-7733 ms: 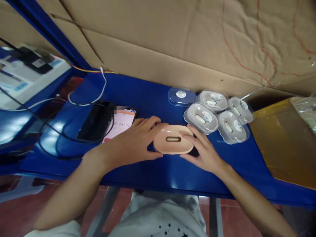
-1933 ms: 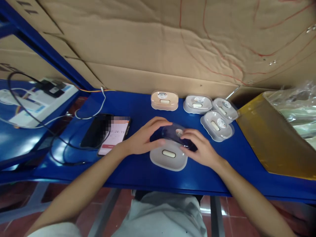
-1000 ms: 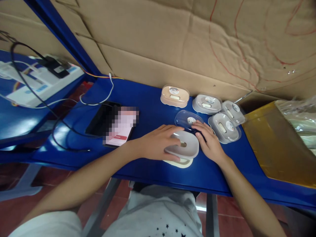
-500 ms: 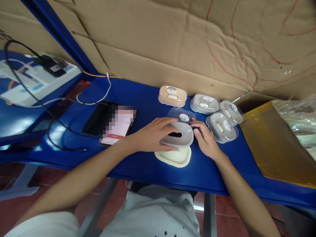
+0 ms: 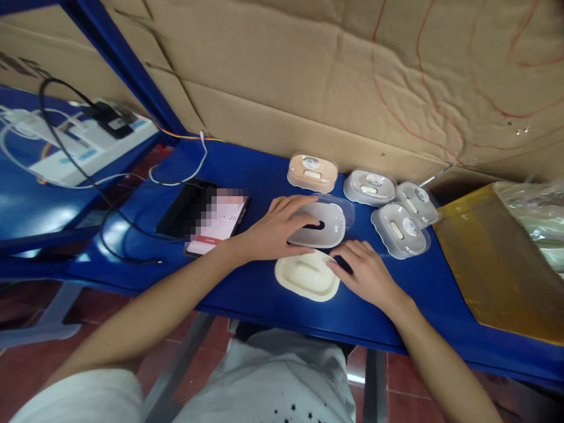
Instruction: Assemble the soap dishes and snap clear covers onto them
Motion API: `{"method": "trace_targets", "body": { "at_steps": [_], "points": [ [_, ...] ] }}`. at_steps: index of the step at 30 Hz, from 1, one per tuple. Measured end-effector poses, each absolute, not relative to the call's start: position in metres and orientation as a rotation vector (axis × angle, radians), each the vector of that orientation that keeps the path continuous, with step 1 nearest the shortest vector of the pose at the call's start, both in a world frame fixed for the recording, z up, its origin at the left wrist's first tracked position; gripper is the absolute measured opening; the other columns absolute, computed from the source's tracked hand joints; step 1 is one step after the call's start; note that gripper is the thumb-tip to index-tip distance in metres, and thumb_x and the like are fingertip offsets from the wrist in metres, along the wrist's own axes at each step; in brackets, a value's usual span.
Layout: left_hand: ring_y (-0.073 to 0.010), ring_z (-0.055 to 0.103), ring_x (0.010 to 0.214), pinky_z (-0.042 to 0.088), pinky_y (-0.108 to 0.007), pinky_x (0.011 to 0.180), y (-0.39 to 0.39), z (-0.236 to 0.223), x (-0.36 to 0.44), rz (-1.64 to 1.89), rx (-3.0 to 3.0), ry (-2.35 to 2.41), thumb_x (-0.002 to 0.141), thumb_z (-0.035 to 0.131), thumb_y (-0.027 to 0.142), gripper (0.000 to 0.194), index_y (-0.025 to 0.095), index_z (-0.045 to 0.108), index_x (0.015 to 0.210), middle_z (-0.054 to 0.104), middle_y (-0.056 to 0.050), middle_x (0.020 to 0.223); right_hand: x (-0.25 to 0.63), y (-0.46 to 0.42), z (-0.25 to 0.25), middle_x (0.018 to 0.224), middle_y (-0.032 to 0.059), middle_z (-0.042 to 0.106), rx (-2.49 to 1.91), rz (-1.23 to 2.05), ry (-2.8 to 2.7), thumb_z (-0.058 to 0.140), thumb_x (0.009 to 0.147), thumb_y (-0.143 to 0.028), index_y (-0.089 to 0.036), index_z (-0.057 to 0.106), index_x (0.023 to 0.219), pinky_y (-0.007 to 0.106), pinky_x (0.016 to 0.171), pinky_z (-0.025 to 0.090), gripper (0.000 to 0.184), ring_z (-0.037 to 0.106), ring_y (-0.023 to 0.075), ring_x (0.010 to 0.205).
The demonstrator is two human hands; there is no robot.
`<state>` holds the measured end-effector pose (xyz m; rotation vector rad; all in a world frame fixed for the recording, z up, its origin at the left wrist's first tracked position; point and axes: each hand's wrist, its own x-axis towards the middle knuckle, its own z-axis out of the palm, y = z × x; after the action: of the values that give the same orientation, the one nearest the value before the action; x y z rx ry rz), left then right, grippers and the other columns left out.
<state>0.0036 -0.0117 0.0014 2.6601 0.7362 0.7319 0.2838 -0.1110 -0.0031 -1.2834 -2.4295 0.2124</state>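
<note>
1. Nearest you on the blue table point(image 5: 255, 294): cream oval tray point(image 5: 307, 279), lying flat. Looks light, thin-walled, fairly stiff; may slide on the glossy top. Best taken by opposite rims, without pressing the shallow middle.
2. Your right hand point(image 5: 368, 276) is loosely curled, thumb and forefinger slightly apart at the tray's far right rim. Whether they pinch it, you cannot tell.
3. Just beyond: grey slotted shell point(image 5: 332, 229). Your left hand point(image 5: 275, 230) has it in a part-open, wide grip: thumb by the near rim, a finger at the slot, another reaching the far side. Likely light, smooth, a bit slippery; hold the side walls, as the slot edge offers little purchase.
4. Clear plastic cover point(image 5: 349, 212) shows behind and right of the shell, overlapping it in view. Contact unclear. Probably flexible and easily scuffed; go for its edge.
5. To your left: lit phone point(image 5: 211, 232), with a black cable point(image 5: 132, 258) loose beside it. Your left forearm passes close to the phone.
6. Farther right: three labelled grey cases point(image 5: 403, 244), closely grouped, limiting sideways room; taped carton point(image 5: 493, 264) beyond.
7. Far side: peach case point(image 5: 326, 180), near the cardboard wall point(image 5: 264, 106); it limits reach behind the cover.
</note>
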Motion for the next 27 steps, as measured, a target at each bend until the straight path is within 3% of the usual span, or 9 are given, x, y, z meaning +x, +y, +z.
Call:
{"method": "trace_targets", "body": {
  "at_steps": [5,15,21,27],
  "points": [
    [-0.0414,0.045,0.156,0.039,-0.06,0.123,-0.013,0.0,0.004,0.711,2.647,0.714,0.092,0.089,0.042,0.047,0.022,0.07,0.129,0.047,-0.021,0.169,0.275,-0.108,-0.013,0.098,0.0055,0.077,-1.23,0.136,-2.389,0.056,0.115,-0.035,-0.021,0.073,0.106,0.038,0.082,0.043,0.023,0.066,0.0227,0.09],
    [-0.0421,0.045,0.158,0.042,-0.062,0.123,-0.016,-0.004,0.006,0.658,2.697,0.661,0.095,0.086,0.043,0.046,0.02,0.07,0.133,0.045,-0.024,0.171,0.283,-0.104,-0.004,0.075,0.002,0.065,-1.157,0.075,-2.292,0.055,0.115,-0.03,-0.021,0.064,0.081,0.035,0.072,0.039,0.036,0.055,0.0175,0.071],
    [-0.044,0.037,0.164,0.038,-0.066,0.126,-0.017,-0.009,0.006,0.645,2.711,0.594,0.102,0.078,0.045,0.042,0.019,0.072,0.135,0.034,-0.027,0.177,0.277,-0.108,-0.003,0.069,-0.0006,0.06,-0.979,0.136,-2.36,0.057,0.114,-0.031,-0.022,0.058,0.071,0.033,0.068,0.038,0.044,0.052,0.015,0.066],
    [-0.0474,0.037,0.163,0.034,-0.07,0.128,-0.02,-0.003,0.005,0.6,2.728,0.588,0.094,0.086,0.041,0.05,0.018,0.074,0.136,0.037,-0.027,0.176,0.286,-0.106,-0.001,0.07,0.0015,0.063,-1.143,0.127,-2.307,0.054,0.115,-0.033,-0.024,0.063,0.073,0.036,0.07,0.042,0.044,0.055,0.0176,0.068]
  ]
}}
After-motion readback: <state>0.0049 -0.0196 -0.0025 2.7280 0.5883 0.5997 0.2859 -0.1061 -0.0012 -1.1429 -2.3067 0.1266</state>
